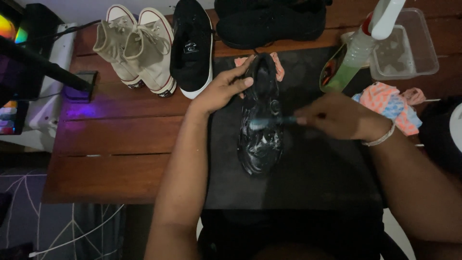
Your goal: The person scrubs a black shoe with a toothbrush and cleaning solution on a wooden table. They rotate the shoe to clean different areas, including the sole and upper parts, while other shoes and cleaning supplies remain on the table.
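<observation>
holding a black shoe [261,126] steady on a dark mat [308,168], the left hand [222,90] had its fingers curled over the far end of the shoe, thumb on the side wall. right hand [342,117] was closed around a thin brush [274,121], motion-blurred, bristle end on the shoe's upper amid white foam.

packages/labels: clear spray bottle [353,55] with green liquid and a white trigger head stood tilted at the mat's far right corner, with a colourful label low on its side. clear plastic tub [409,45] just behind it. black slip-on sneaker [192,45] carried a small white tongue label.

around: a pair of off-white high-top sneakers [137,48] at far left of the wooden table [115,139], another black shoe [272,21] along the far edge, orange-pink patterned cloth [392,106] right of the mat, pink cloth [276,65] under the shoe's far end. nothing blocked the shoe.

shoe's long axis ran near-to-far, lying mid-mat; which end was the toe, couldn't tell.
</observation>
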